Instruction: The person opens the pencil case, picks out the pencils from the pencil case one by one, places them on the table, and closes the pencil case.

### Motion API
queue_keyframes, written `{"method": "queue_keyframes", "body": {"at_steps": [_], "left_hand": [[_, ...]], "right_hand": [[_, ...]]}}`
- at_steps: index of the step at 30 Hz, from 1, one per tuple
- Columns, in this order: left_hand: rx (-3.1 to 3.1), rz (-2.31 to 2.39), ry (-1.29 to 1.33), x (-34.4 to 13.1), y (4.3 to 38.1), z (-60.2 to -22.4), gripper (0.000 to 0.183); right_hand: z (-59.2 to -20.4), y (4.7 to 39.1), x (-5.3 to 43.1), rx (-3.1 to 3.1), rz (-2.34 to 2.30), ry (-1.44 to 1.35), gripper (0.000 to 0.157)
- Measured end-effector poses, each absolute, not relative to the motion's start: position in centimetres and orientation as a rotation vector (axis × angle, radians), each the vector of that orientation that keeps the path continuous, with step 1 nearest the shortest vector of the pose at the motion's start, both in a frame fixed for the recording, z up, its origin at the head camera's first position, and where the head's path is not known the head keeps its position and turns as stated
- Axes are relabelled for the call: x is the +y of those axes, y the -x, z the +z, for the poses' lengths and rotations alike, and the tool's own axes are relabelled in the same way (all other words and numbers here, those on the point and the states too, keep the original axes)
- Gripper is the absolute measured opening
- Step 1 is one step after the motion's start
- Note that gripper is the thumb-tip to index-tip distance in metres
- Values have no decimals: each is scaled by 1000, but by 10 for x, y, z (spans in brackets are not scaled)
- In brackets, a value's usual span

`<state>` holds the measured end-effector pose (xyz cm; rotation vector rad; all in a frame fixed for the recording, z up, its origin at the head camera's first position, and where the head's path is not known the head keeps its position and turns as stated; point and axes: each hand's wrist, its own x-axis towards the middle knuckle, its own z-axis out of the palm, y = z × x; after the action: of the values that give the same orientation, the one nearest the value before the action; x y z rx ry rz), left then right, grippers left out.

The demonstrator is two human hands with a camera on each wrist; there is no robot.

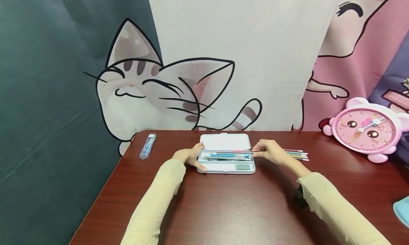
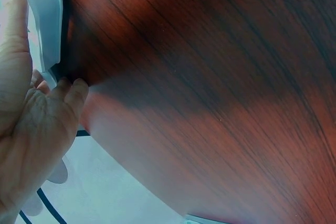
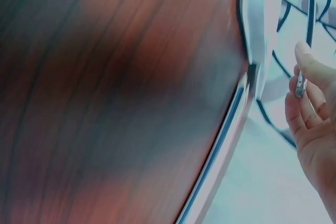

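An open white pencil case (image 1: 220,167) lies on the table, its lid (image 1: 225,142) folded back away from me. Several blue and pale pens and pencils (image 1: 228,157) fill its long compartment, and a grey-green block (image 1: 243,167) sits at the front right. My left hand (image 1: 190,156) holds the case's left end, thumb at the front corner and fingers towards the hinge. My right hand (image 1: 271,152) pinches a slim pencil (image 3: 300,85) by its silvery end between thumb and fingers. In the head view that pencil extends leftward over the compartment.
Several pencils (image 1: 297,154) lie on the table behind the right hand. A translucent blue packet (image 1: 148,146) is at the far left. A pink clock (image 1: 364,129) stands at the right, and a light-blue object (image 1: 402,211) shows at the right edge. A printed cloth hangs behind the table.
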<state>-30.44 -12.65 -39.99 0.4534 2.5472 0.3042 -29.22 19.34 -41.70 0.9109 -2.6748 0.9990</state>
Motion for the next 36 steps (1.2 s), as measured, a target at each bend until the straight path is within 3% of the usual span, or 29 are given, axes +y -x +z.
{"method": "queue_keyframes", "body": {"at_steps": [9, 16, 24, 36], "left_hand": [[2524, 368, -463, -134, 315, -407, 117], [2536, 354, -453, -131, 306, -398, 105], [2544, 333, -462, -127, 305, -396, 103], [2589, 509, -619, -142, 308, -418, 99]], "right_hand": [[-415, 285, 235, -2651, 1007, -840, 12], [-420, 275, 277, -2653, 969, -802, 10], [-430, 264, 329, -2780, 967, -616, 11], [-439, 264, 337, -2863, 912, -606, 9]]}}
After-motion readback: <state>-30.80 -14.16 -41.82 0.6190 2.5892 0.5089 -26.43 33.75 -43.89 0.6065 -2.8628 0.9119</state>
